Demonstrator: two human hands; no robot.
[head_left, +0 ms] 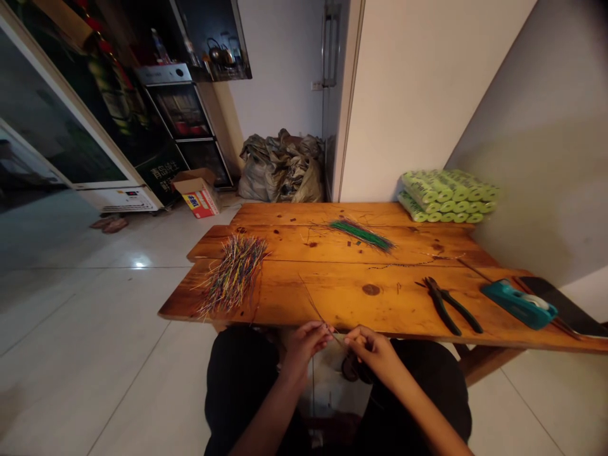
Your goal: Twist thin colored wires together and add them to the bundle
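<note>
Thin wire [315, 308] is pinched tightly by the left hand [310, 341] and right hand [370, 345]; work seems partway, the multicoloured wire pile [236, 269] lying untouched.

Bare forearms [277, 408] angled inward, left grip [310, 342] pinched, right grip [373, 349] pinched near it

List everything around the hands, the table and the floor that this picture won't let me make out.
All in the head view:
Thin strands: gripped parts, covered by the left hand and right hand.
Multicoloured bundle: strand count, too fine.
Black slab: full outline, partly behind the teal tape dispenser.
Cardboard box: inside, hidden by its walls.
Sacks: contents, hidden by folds.
</note>
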